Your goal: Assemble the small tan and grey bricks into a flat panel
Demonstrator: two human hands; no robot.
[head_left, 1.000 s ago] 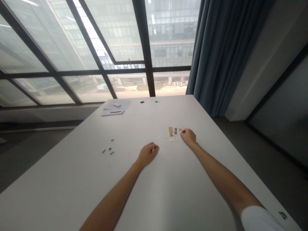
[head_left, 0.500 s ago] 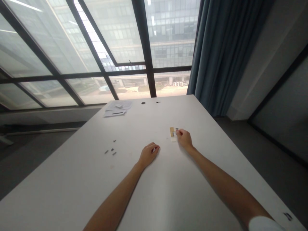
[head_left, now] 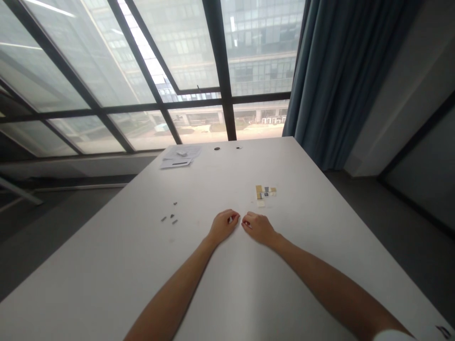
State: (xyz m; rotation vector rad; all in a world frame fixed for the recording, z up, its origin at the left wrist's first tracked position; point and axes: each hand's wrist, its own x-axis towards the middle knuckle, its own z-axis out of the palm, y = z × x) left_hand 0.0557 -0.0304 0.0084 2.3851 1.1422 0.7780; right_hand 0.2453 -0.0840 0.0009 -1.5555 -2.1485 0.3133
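Note:
My left hand [head_left: 223, 225] rests on the white table [head_left: 106, 265] with its fingers curled in, and a small pale bit shows between the fingertips. My right hand [head_left: 259, 226] lies just to its right, fingers also curled, its fingertips almost touching those of the left. A little beyond the right hand sits a small flat cluster of tan, white and dark pieces [head_left: 265, 193]. What either hand grips is too small to name.
Several tiny grey pieces [head_left: 170, 218] lie to the left of my hands. Papers with a small object on them [head_left: 179, 157] sit at the far edge, near two round holes [head_left: 227, 148]. A blue curtain [head_left: 330, 80] hangs at the right, windows behind.
My right hand has drawn back from the tan and white cluster and come left to meet the left hand's fingertips. The left hand has stayed put.

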